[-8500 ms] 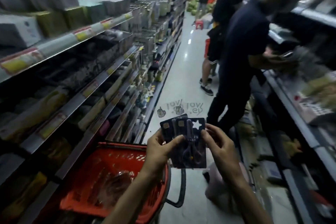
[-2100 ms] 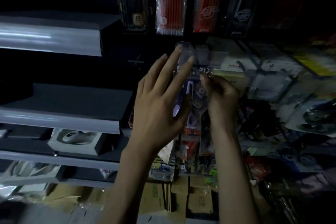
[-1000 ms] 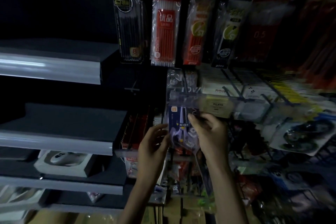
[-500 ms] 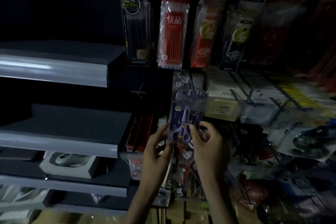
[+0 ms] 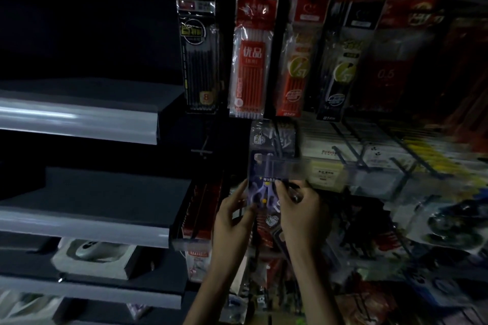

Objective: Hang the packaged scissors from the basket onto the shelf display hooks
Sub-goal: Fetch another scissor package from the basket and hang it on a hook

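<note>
- Pinching the packaged scissors point(image 5: 264, 194) by both side edges: left hand point(image 5: 232, 210) curled onto the left rim, right hand point(image 5: 299, 215) clamped on the right.
- Down from two seconds back, when the left hand was spread flat and high; now low and gripping alongside the right.
- Holding the pack upright, its top tucked behind the clear price strip point(image 5: 285, 166), just below a hung scissors card point(image 5: 272, 137) with a cup doodle.
- Probably lining the hang hole up with a hook; cannot make out the hook itself, so judging it not hung yet.
- Reading above: "优品" on the red refill pack point(image 5: 250, 60), "8" on the black pack point(image 5: 202, 66).
- Nothing legible on the held pack: too blurred.
</note>
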Action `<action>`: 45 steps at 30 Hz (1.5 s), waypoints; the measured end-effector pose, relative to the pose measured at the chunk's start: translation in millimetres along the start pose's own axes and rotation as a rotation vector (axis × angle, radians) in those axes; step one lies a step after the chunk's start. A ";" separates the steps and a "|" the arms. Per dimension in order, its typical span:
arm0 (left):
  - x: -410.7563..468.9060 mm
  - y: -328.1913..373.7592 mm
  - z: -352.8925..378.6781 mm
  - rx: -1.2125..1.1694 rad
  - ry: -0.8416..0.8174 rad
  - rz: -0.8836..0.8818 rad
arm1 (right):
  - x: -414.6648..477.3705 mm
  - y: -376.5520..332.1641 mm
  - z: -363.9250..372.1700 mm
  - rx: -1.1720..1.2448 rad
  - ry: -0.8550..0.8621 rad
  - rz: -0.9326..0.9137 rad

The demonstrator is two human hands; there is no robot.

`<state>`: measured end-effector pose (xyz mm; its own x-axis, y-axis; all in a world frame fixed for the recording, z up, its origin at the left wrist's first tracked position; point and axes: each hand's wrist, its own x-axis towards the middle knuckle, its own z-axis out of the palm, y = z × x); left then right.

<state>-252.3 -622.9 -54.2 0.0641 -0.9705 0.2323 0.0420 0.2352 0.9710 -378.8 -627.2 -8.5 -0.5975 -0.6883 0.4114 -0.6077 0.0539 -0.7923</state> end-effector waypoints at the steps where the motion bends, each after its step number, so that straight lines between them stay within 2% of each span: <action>1: 3.4 0.1 0.2 -0.003 0.006 0.001 | 2.4 0.0 2.1 0.003 -0.004 0.005; 10: 10.1 -5.7 1.1 0.016 0.021 -0.019 | 6.8 18.7 22.6 0.144 -0.047 0.030; 14: 9.3 -10.7 4.1 0.075 0.022 0.029 | 4.7 26.6 25.4 0.110 -0.044 0.020; 21: 16.4 -14.8 12.1 0.181 0.202 0.074 | 7.5 27.6 18.9 0.034 -0.029 0.017; 26: 27.2 -23.2 9.7 0.144 0.270 0.010 | 10.0 34.3 22.4 0.048 -0.128 0.051; 33: 29.8 -23.1 7.7 0.085 0.223 -0.024 | 9.0 37.7 30.0 0.017 -0.147 0.016; 37: 31.9 -17.3 8.2 0.091 0.186 0.026 | 11.4 37.2 30.0 0.016 -0.135 0.012; 45: 33.5 -12.8 8.7 0.145 0.252 -0.015 | 12.0 38.6 34.8 0.076 -0.165 0.037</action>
<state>-259.4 -658.8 -58.4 0.3114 -0.9258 0.2141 -0.0968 0.1932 0.9764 -391.3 -658.6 -49.8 -0.5211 -0.7964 0.3069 -0.5416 0.0306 -0.8401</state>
